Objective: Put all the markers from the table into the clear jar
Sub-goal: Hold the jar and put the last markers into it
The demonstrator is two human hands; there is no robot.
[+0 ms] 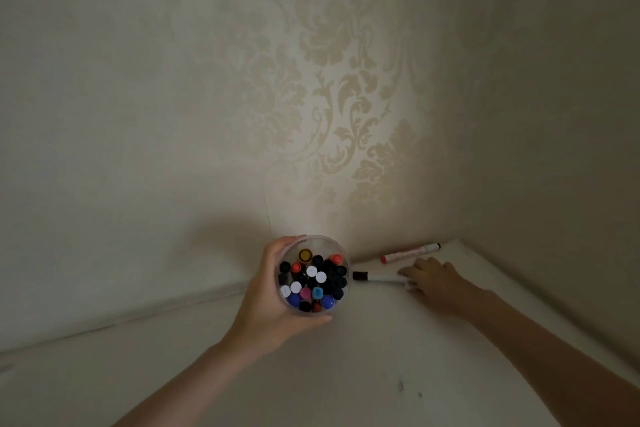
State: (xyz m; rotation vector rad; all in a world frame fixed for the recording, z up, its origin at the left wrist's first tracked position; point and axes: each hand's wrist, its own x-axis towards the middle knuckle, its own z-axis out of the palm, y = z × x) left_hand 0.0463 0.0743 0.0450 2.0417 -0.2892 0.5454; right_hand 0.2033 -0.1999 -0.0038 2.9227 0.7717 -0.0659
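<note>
The clear jar [341,253] is packed with several upright markers, caps in black, white, red, blue and pink. My left hand [266,298] wraps around its left side and holds it. To its right a white marker with a dark cap [377,276] lies on the white table [346,374]. My right hand [433,281] rests on this marker's right end, fingers on its barrel. A second white marker with a red cap [410,252] lies farther back against the wall, untouched.
Patterned cream wallpaper [346,97] rises right behind the table, and a side wall closes the corner on the right. The table's back edge runs just behind the jar and the markers.
</note>
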